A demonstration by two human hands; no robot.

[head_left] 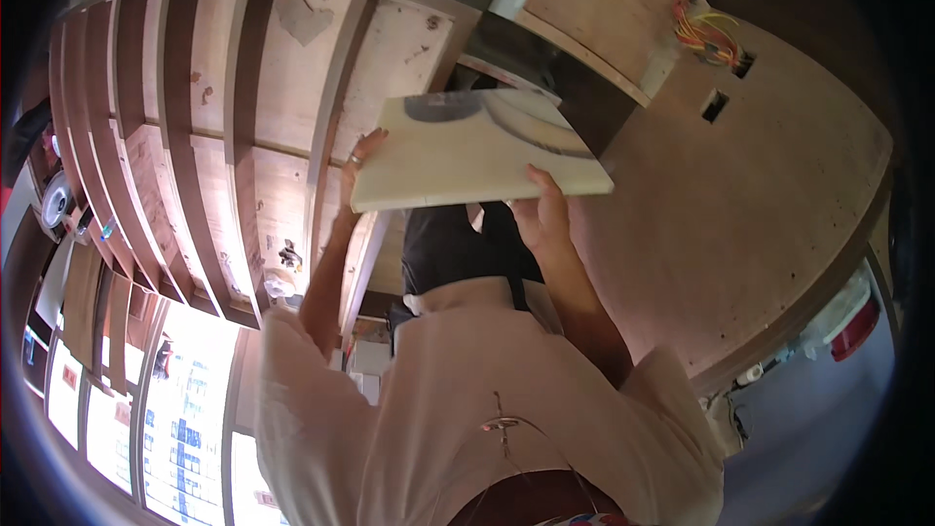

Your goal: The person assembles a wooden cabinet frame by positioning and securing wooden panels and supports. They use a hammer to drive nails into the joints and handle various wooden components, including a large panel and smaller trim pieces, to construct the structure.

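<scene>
A flat, cream-coloured panel [458, 156] with a glossy top is held in front of my body. Dark curved shapes, perhaps reflections, show on its far part. My left hand [364, 152] grips the panel's left edge, with a ring on one finger. At the near edge, right of the middle, my right hand [543, 212] has its thumb laid over the top; its other fingers are mostly hidden beneath the panel.
A wooden frame [239, 88] with dark slats and pale panels stands to the left. On the right lies a broad brown board [711, 205] with square cut-outs and a bundle of coloured wires [703, 37]. A red item [855, 331] sits below it. Bright windows [190, 409] are at lower left.
</scene>
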